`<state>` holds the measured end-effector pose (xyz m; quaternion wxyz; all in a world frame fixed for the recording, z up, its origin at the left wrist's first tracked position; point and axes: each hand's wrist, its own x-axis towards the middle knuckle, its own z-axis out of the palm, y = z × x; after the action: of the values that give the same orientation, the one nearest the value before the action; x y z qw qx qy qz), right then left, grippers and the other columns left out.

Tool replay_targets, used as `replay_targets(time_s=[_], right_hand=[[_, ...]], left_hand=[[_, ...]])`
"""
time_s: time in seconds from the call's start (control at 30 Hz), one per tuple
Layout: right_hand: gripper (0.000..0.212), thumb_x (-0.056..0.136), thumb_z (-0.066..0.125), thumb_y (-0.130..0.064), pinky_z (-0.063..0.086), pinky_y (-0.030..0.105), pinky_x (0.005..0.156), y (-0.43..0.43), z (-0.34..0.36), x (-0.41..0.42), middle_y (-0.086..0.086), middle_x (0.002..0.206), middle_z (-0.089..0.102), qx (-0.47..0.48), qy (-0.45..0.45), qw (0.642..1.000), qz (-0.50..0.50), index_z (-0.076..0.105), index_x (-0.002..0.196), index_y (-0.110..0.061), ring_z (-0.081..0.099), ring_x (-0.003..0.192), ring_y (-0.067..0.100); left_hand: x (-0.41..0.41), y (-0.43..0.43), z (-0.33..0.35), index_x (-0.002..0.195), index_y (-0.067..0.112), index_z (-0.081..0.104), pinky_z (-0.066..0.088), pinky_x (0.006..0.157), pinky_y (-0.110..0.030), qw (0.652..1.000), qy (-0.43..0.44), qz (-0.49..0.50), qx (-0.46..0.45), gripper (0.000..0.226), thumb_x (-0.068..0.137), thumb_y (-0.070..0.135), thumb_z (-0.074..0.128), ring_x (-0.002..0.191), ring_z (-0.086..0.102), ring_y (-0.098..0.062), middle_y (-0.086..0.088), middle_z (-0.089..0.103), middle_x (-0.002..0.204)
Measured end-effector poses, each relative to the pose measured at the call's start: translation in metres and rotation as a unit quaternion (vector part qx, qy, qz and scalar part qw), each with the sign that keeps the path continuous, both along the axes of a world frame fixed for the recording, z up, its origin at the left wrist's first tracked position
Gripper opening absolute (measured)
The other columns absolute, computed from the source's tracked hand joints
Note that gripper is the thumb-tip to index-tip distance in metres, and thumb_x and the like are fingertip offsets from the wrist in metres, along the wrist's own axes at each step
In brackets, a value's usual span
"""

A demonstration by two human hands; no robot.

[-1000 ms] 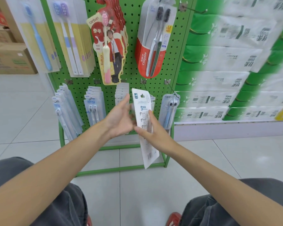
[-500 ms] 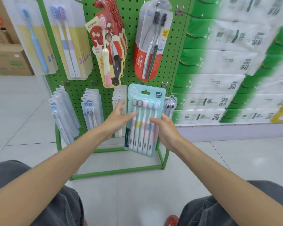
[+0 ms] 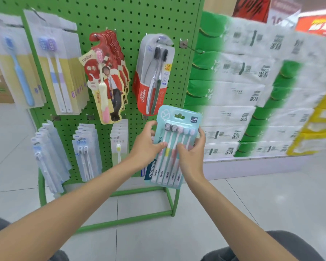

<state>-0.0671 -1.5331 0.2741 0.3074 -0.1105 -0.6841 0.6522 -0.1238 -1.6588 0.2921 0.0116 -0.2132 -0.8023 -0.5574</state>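
Many big green and white packs of paper rolls [image 3: 243, 95] are piled up on the right side of the frame, and they look blurry. Next to them, in the upper middle, stands a green board full of little holes [image 3: 109, 21], set on a green frame on the pale tiled floor [image 3: 252, 204]. Lots of toothbrush packs hang on the board. A red one with two dark brushes [image 3: 152, 81] hangs in the middle, and a red card with a pink brush [image 3: 105, 81] hangs just left of it. A light blue pack of five toothbrushes [image 3: 179, 119] is in the middle of the frame, in front of the lower right part of the board. It stands upright with the brush heads on top, and it tips a little to the right. The left hand [image 3: 145, 147] grips its left edge, thumb on the front and fingers curled behind. The right hand [image 3: 191, 157] grips its right side, fingers bent across the front and thumb up along the right edge. A small metal hook [image 3: 191, 47] sticks out near the board's upper right.
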Motion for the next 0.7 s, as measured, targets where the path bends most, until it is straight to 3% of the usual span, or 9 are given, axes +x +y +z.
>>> replay_targets(time_s=[0.1, 0.2, 0.27, 0.33, 0.4, 0.47, 0.53, 0.63, 0.7], right_hand=[[0.077, 0.09, 0.047, 0.009, 0.045, 0.006, 0.056, 0.013, 0.029, 0.0, -0.011, 0.111, 0.059, -0.011, 0.045, 0.999, -0.011, 0.019, 0.151, -0.03, 0.061, 0.067, -0.013], [0.076, 0.091, 0.046, 0.012, 0.044, 0.006, 0.052, 0.031, 0.067, -0.009, -0.012, 0.101, 0.057, -0.003, 0.08, 0.997, -0.014, 0.022, 0.151, -0.028, 0.058, 0.055, -0.012], [0.077, 0.09, 0.045, 0.014, 0.045, 0.009, 0.052, 0.044, 0.092, -0.018, -0.005, 0.114, 0.058, 0.003, 0.095, 0.995, -0.018, 0.024, 0.151, -0.026, 0.059, 0.055, -0.01], [0.079, 0.087, 0.043, 0.017, 0.047, 0.011, 0.052, 0.056, 0.112, -0.028, 0.004, 0.129, 0.055, 0.005, 0.108, 0.994, -0.021, 0.024, 0.152, -0.025, 0.061, 0.06, -0.009], [0.082, 0.085, 0.043, 0.018, 0.048, 0.012, 0.052, 0.068, 0.124, -0.041, 0.006, 0.14, 0.05, 0.014, 0.121, 0.992, -0.021, 0.025, 0.153, -0.025, 0.065, 0.071, -0.008], [0.086, 0.083, 0.044, 0.017, 0.051, 0.015, 0.056, 0.078, 0.132, -0.054, 0.003, 0.148, 0.044, 0.026, 0.131, 0.991, -0.02, 0.025, 0.153, -0.027, 0.066, 0.102, 0.007], [0.088, 0.081, 0.046, 0.014, 0.053, 0.019, 0.059, 0.085, 0.136, -0.066, -0.003, 0.151, 0.041, 0.038, 0.126, 0.991, -0.018, 0.024, 0.154, -0.03, 0.061, 0.117, 0.019], [0.091, 0.078, 0.047, 0.01, 0.053, 0.023, 0.055, 0.089, 0.137, -0.079, -0.004, 0.148, 0.044, 0.051, 0.102, 0.993, -0.014, 0.023, 0.154, -0.033, 0.064, 0.103, 0.022], [0.093, 0.076, 0.047, 0.009, 0.051, 0.025, 0.05, 0.091, 0.135, -0.085, -0.001, 0.145, 0.047, 0.055, 0.091, 0.994, -0.008, 0.021, 0.154, -0.035, 0.065, 0.091, 0.025]], left_hand=[[-0.003, 0.019, 0.026, 0.128, 0.038, 0.037, 0.059, 0.071, -0.038, 0.998, 0.057, 0.021, 0.013, 0.057, 0.088, 0.018, 0.072, 0.084, 0.067, -0.013, 0.008, 0.058, 0.115], [-0.009, 0.041, 0.057, 0.139, 0.033, 0.033, 0.054, 0.09, -0.038, 0.994, 0.103, 0.032, 0.023, 0.064, 0.089, 0.015, 0.07, 0.108, 0.061, -0.015, 0.005, 0.049, 0.136], [-0.012, 0.057, 0.075, 0.149, 0.031, 0.026, 0.047, 0.103, -0.045, 0.993, 0.111, 0.025, 0.032, 0.073, 0.091, 0.009, 0.065, 0.128, 0.05, -0.02, 0.005, 0.039, 0.15], [-0.015, 0.07, 0.091, 0.154, 0.029, 0.017, 0.038, 0.113, -0.041, 0.994, 0.108, 0.017, 0.028, 0.078, 0.093, 0.006, 0.06, 0.14, 0.037, -0.018, 0.005, 0.028, 0.157], [-0.018, 0.079, 0.102, 0.155, 0.03, 0.012, 0.039, 0.112, -0.043, 0.994, 0.107, 0.011, 0.034, 0.081, 0.093, 0.007, 0.059, 0.139, 0.038, -0.022, 0.005, 0.026, 0.158], [-0.024, 0.084, 0.111, 0.153, 0.036, 0.015, 0.046, 0.103, -0.053, 0.993, 0.105, 0.006, 0.052, 0.082, 0.091, 0.008, 0.06, 0.13, 0.05, -0.028, 0.006, 0.03, 0.157], [-0.031, 0.088, 0.117, 0.152, 0.04, 0.018, 0.047, 0.1, -0.056, 0.993, 0.099, 0.005, 0.065, 0.082, 0.088, 0.009, 0.058, 0.129, 0.05, -0.028, 0.007, 0.032, 0.156], [-0.039, 0.091, 0.12, 0.15, 0.042, 0.019, 0.048, 0.1, -0.055, 0.995, 0.086, 0.014, 0.058, 0.08, 0.085, 0.012, 0.056, 0.131, 0.049, -0.029, 0.001, 0.04, 0.152], [-0.043, 0.092, 0.12, 0.152, 0.035, 0.018, 0.051, 0.097, -0.045, 0.995, 0.091, 0.014, 0.048, 0.078, 0.089, 0.009, 0.055, 0.123, 0.051, -0.019, 0.001, 0.041, 0.148]])
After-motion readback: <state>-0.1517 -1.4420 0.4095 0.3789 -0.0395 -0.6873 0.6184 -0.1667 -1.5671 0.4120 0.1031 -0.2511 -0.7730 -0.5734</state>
